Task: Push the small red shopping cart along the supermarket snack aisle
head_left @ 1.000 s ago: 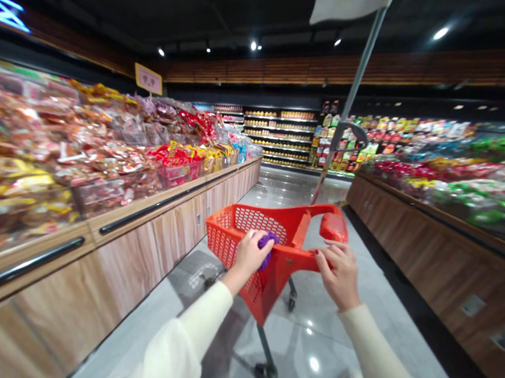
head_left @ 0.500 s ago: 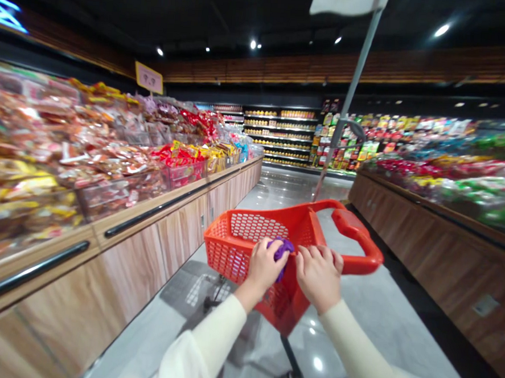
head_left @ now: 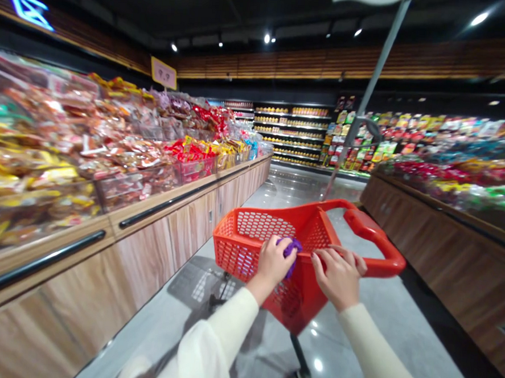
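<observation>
A red plastic shopping cart (head_left: pixel 308 301) stands in front of me, its basket to the left and its looped handle (head_left: pixel 375 237) to the right. My left hand (head_left: pixel 272 262) is closed around a crumpled purple cloth (head_left: pixel 291 248) at the near rim of the basket. Part of the cloth hangs down the outer side. Farther right, my right hand (head_left: pixel 340 279) has its fingers curled over the same rim, close to where the handle begins. The fingertips of that hand are partly hidden behind the rim.
Wood-panelled bins of wrapped snacks (head_left: pixel 130 153) line the left side, fronted by black rails (head_left: pixel 170 207). Another wooden counter (head_left: pixel 447 224) with bagged goods runs along the right. A grey pole (head_left: pixel 374 76) rises beyond the cart. Stocked shelves (head_left: pixel 290 131) stand at the back.
The view has turned slightly left, so the surroundings sit farther right. My right hand has slid along the rim toward the handle, away from my left hand, which still holds the purple cloth.
</observation>
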`<state>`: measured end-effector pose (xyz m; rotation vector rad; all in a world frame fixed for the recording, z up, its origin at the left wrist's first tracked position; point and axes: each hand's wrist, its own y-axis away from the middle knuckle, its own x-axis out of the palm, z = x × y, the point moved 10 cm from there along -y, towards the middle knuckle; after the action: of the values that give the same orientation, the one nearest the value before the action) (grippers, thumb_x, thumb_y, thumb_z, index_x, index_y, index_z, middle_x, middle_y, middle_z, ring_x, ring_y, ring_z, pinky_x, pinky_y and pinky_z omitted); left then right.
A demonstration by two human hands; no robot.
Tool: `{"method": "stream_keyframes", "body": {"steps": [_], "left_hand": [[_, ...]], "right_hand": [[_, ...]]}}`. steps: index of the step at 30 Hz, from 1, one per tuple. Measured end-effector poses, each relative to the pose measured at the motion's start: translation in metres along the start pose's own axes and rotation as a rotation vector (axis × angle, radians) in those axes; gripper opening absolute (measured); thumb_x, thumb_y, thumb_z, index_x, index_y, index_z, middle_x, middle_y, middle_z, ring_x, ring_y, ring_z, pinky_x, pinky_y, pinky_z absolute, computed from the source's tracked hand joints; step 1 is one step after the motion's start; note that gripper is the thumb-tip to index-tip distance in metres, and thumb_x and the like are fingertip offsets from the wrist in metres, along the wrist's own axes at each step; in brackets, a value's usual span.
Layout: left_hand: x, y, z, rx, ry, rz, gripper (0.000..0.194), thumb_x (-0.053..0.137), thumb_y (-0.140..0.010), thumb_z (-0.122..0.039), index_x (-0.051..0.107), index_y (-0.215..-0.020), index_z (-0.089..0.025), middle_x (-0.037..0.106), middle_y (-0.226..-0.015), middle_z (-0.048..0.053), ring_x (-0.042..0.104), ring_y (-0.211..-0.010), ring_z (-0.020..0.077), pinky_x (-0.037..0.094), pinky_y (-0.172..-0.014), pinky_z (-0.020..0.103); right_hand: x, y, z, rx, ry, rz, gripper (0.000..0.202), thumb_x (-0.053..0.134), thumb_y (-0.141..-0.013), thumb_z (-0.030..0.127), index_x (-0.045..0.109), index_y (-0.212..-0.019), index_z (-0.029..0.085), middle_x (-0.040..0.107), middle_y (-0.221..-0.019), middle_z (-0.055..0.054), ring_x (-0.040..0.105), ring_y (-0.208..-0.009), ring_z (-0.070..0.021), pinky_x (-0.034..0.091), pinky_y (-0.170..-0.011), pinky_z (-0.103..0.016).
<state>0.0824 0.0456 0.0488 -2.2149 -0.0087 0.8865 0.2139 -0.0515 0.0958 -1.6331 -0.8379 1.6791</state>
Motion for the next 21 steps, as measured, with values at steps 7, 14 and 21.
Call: {"method": "stream_keyframes", "body": {"steps": [7, 14, 21], "left_hand": [[-0.017, -0.004, 0.043, -0.102, -0.134, 0.002, 0.022, 0.055, -0.090, -0.036, 0.069, -0.104, -0.026, 0.061, -0.098, 0.005, 0.059, -0.093, 0.0196, 0.045, -0.089, 0.032], [-0.016, -0.002, 0.036, 0.015, -0.112, 0.042, 0.018, 0.057, -0.090, -0.035, 0.068, -0.101, -0.026, 0.060, -0.100, 0.003, 0.058, -0.094, 0.0177, 0.044, -0.088, 0.029], [-0.043, -0.005, 0.088, -0.147, -0.243, -0.029, 0.018, 0.056, -0.090, -0.032, 0.069, -0.100, -0.025, 0.060, -0.097, 0.005, 0.058, -0.093, 0.0198, 0.044, -0.089, 0.033]], "right_hand": [[0.003, -0.007, -0.014, -0.018, 0.046, 0.049, 0.035, 0.042, -0.097, 0.036, 0.072, -0.084, 0.023, 0.074, -0.088, -0.004, 0.053, -0.106, -0.0259, 0.023, -0.101, -0.042], [0.030, -0.007, 0.037, -0.027, 0.096, 0.208, 0.030, 0.042, -0.098, 0.035, 0.071, -0.102, 0.027, 0.073, -0.094, -0.004, 0.054, -0.097, -0.0225, 0.021, -0.101, -0.042], [0.041, -0.006, 0.041, -0.007, 0.027, 0.175, 0.028, 0.046, -0.097, 0.035, 0.071, -0.088, 0.026, 0.072, -0.091, -0.001, 0.052, -0.103, -0.0222, 0.020, -0.101, -0.040]]}}
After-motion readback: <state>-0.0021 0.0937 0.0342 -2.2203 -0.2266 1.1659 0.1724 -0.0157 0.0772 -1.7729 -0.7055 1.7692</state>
